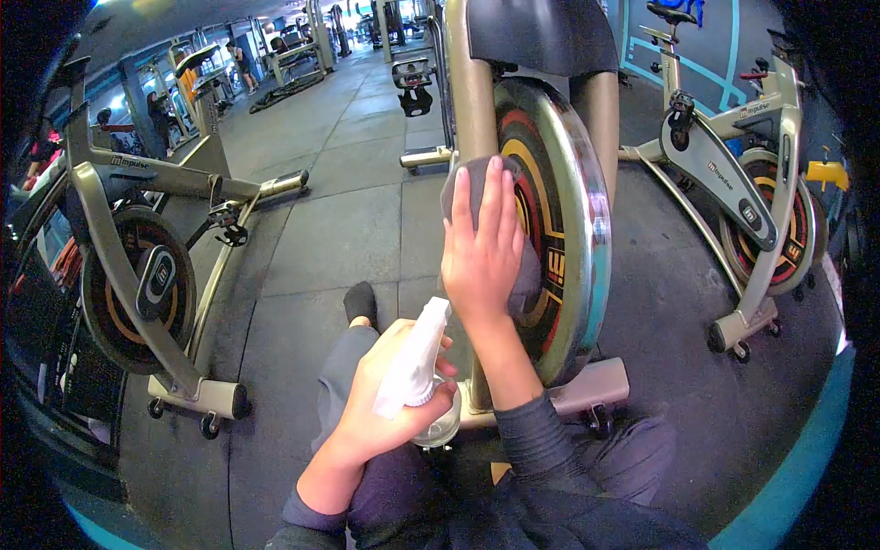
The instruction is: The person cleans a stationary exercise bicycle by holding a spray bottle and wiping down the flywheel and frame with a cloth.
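My left hand [367,394] grips a spray bottle [417,357] with a white trigger head and a clear body, its nozzle pointing up and away from me. The bottle's lower part is partly hidden by my fingers. Flat against the front fork [473,101] of an exercise bike, my right hand [484,261] presses a dark grey cloth [526,280], fingers pointing upward. The cloth shows on both sides of my hand. Just to the right of it is the bike's flywheel [596,229], with a shiny rim and red and yellow rings.
Another exercise bike [174,174] stands on the left, and a third [733,183] on the right. A base bar [591,387] with small wheels lies low before me. Dark rubber tiles [344,220] cover the floor. Gym machines [298,55] and people are farther back.
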`<state>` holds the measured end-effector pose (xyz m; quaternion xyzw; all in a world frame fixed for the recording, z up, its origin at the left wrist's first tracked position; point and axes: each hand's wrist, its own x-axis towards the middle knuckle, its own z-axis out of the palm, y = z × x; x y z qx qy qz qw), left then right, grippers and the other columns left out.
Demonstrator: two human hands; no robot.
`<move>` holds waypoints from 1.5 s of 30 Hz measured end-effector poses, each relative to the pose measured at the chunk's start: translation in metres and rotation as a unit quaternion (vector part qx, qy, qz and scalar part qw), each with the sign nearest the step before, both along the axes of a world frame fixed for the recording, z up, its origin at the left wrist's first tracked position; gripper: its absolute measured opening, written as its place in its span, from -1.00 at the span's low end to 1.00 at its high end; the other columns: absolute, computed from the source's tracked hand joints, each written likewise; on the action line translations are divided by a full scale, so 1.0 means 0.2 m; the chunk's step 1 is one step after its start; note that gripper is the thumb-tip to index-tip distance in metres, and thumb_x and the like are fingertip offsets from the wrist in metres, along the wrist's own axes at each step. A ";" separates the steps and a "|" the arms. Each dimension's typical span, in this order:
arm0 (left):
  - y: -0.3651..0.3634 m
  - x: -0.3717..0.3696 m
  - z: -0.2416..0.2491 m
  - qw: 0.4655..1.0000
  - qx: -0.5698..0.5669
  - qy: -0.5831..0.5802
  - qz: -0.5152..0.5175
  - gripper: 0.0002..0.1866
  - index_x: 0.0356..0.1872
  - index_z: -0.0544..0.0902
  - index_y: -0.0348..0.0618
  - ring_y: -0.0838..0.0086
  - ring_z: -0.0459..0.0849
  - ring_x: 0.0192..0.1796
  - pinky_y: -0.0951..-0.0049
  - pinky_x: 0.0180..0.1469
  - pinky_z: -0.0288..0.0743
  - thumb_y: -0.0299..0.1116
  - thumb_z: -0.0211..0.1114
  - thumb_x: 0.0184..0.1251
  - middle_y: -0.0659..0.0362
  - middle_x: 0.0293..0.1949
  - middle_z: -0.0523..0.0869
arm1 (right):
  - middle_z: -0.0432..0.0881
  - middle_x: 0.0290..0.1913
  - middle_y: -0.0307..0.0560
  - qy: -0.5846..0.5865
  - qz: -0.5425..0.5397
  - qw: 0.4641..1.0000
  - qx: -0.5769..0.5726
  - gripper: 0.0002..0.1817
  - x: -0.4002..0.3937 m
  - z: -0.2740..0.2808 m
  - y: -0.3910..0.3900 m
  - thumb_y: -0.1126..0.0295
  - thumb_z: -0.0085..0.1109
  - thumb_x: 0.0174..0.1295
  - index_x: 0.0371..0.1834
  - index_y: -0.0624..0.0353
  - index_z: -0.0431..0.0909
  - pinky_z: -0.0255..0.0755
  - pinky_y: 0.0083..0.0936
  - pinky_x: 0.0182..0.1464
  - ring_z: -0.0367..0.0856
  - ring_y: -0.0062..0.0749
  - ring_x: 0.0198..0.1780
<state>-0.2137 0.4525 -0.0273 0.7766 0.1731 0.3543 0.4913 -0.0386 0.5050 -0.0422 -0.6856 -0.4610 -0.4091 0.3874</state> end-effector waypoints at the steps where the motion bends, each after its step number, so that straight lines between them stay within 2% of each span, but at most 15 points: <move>1: -0.01 0.01 0.01 1.000 -0.009 -0.004 0.007 -0.56 -0.07 0.50 -0.34 0.45 0.67 -0.24 0.47 -0.18 0.54 -0.64 0.32 -0.10 0.10 -0.19 0.52 | 0.14 0.45 0.03 -0.009 -0.023 1.000 -0.008 -0.40 0.00 -0.06 -0.01 0.35 0.03 0.19 0.38 -0.04 0.25 0.29 -0.30 0.20 0.19 -0.07 0.40; 11: 0.01 0.02 -0.02 1.000 -0.015 0.001 0.020 -0.52 -0.02 0.50 -0.30 0.51 0.67 -0.23 0.51 -0.15 0.48 -0.61 0.29 -0.10 0.16 -0.19 0.55 | 0.17 0.43 -0.13 -0.009 0.048 0.992 -0.119 -0.44 -0.11 -0.68 -0.32 0.42 -0.02 0.18 0.33 -0.01 0.32 0.31 -0.20 0.21 0.22 -0.02 0.38; 15: 0.04 -0.01 -0.04 1.000 -0.017 0.020 0.014 -0.41 0.11 0.43 -0.28 0.50 0.66 -0.20 0.49 -0.14 0.52 -0.65 0.26 -0.11 0.18 -0.12 0.54 | 0.13 0.45 -0.04 0.002 0.080 0.983 -0.167 -0.41 -0.13 -0.91 -0.52 0.46 0.00 0.16 0.34 0.03 0.31 0.32 -0.16 0.20 0.19 0.03 0.40; 18: 0.02 0.00 -0.02 0.998 -0.054 0.016 0.001 -0.38 0.14 0.40 -0.25 0.47 0.64 -0.16 0.47 -0.15 0.56 -0.70 0.20 -0.12 0.18 -0.10 0.53 | 0.08 0.45 0.19 0.232 0.241 0.911 -0.241 -0.36 -0.13 -0.94 -0.70 0.51 0.00 0.16 0.39 0.13 0.21 0.17 -0.22 0.34 0.09 0.11 0.44; 19: 0.01 0.00 -0.02 0.996 -0.092 0.000 -0.004 -0.38 0.13 0.39 -0.25 0.46 0.64 -0.16 0.47 -0.15 0.55 -0.70 0.18 -0.13 0.18 -0.10 0.52 | 0.08 0.45 0.19 0.237 0.240 0.909 -0.246 -0.36 -0.13 -0.91 -0.75 0.51 0.00 0.16 0.39 0.13 0.21 0.17 -0.22 0.34 0.09 0.11 0.44; 22: 0.01 0.01 -0.02 0.995 -0.075 0.034 -0.048 -0.35 0.14 0.37 -0.26 0.44 0.63 -0.15 0.45 -0.14 0.53 -0.73 0.14 -0.16 0.17 -0.09 0.52 | 0.15 0.43 0.08 0.510 0.432 0.729 -0.148 -0.43 -0.07 -0.75 -0.86 0.36 -0.13 0.40 0.44 0.26 0.05 -0.09 -0.41 0.44 0.07 -0.28 0.46; 23: 0.01 0.01 -0.01 0.994 -0.053 0.055 -0.072 -0.35 0.14 0.37 -0.27 0.43 0.63 -0.14 0.45 -0.13 0.53 -0.74 0.13 -0.17 0.17 -0.10 0.52 | 0.18 0.41 0.00 0.607 0.483 0.619 -0.124 -0.40 -0.05 -0.65 -0.90 0.31 -0.09 0.40 0.44 0.30 0.04 -0.07 -0.43 0.43 0.11 -0.33 0.43; 25: 0.03 0.00 -0.01 0.989 -0.046 0.044 -0.137 -0.28 0.20 0.36 -0.30 0.43 0.64 -0.15 0.43 -0.06 0.51 -0.70 0.20 -0.19 0.11 -0.03 0.51 | 0.12 0.45 -0.03 0.620 0.605 0.489 -0.105 -0.39 -0.01 -0.54 -0.97 0.26 -0.10 0.41 0.45 0.29 0.02 -0.15 -0.42 0.45 0.04 -0.36 0.46; 29: 0.01 0.03 0.03 0.951 0.120 0.115 -0.260 -0.29 0.13 0.43 -0.24 0.34 0.64 -0.13 0.34 0.00 0.51 -0.60 0.28 -0.29 0.00 0.08 0.45 | 0.18 0.41 -0.03 0.594 0.667 0.441 -0.090 -0.33 0.05 -0.31 -1.06 0.17 -0.03 0.37 0.44 0.28 0.05 -0.09 -0.43 0.43 0.09 -0.38 0.43; 31: 0.00 0.06 0.03 0.957 0.065 0.049 -0.278 -0.35 0.05 0.49 -0.24 0.30 0.63 -0.10 0.34 0.02 0.52 -0.56 0.29 -0.30 -0.06 0.13 0.41 | 0.28 0.32 -0.04 0.615 0.681 0.392 -0.072 -0.29 0.09 -0.27 -1.07 0.09 0.03 0.32 0.41 0.26 0.07 -0.03 -0.43 0.40 0.19 -0.39 0.37; 36: -0.02 0.15 0.02 0.928 0.069 0.085 -0.357 -0.45 -0.05 0.57 -0.30 0.19 0.43 0.23 0.29 0.13 0.46 -0.45 0.28 -0.27 -0.11 0.22 0.37 | 0.28 0.13 -0.12 0.567 0.670 0.478 -0.014 -0.56 0.10 -0.37 -0.99 0.11 0.04 0.34 0.06 0.08 0.09 -0.07 -0.39 0.34 0.16 -0.43 0.25; 39: -0.05 0.22 0.04 0.893 0.179 0.183 -0.371 -0.44 -0.03 0.55 -0.36 0.24 0.47 0.20 0.32 0.15 0.42 -0.47 0.26 -0.25 -0.06 0.18 0.43 | 0.28 0.04 -0.14 0.596 0.668 0.444 -0.036 -0.63 0.08 -0.42 -1.03 0.17 0.04 0.35 -0.01 0.06 0.10 -0.06 -0.44 0.31 0.15 -0.47 0.19; 41: -0.05 0.24 0.03 0.894 0.163 0.165 -0.383 -0.40 0.03 0.52 -0.36 0.24 0.53 0.16 0.32 0.17 0.40 -0.48 0.25 -0.24 -0.01 0.15 0.46 | 0.29 0.08 -0.09 0.593 0.668 0.447 -0.040 -0.69 0.10 -0.38 -1.06 0.20 0.01 0.37 -0.08 0.07 0.12 -0.01 -0.42 0.31 0.18 -0.47 0.19; 44: -0.03 0.23 0.00 0.924 0.062 0.159 -0.342 -0.35 0.11 0.48 -0.22 0.14 0.56 0.12 0.25 0.15 0.41 -0.48 0.26 -0.23 0.01 0.10 0.51 | 0.29 0.17 0.01 0.555 0.656 0.506 -0.074 -0.55 0.17 -0.36 -1.12 0.12 0.06 0.34 0.05 0.15 0.13 0.07 -0.36 0.32 0.24 -0.33 0.27; 45: -0.02 0.22 0.00 0.932 0.044 0.166 -0.320 -0.34 0.13 0.48 -0.15 0.08 0.56 0.12 0.18 0.14 0.41 -0.46 0.28 -0.21 0.00 0.10 0.53 | 0.28 0.22 0.08 0.483 0.627 0.599 -0.119 -0.41 0.20 -0.31 -1.16 0.07 0.15 0.27 0.14 0.18 0.10 0.10 -0.32 0.33 0.23 -0.22 0.31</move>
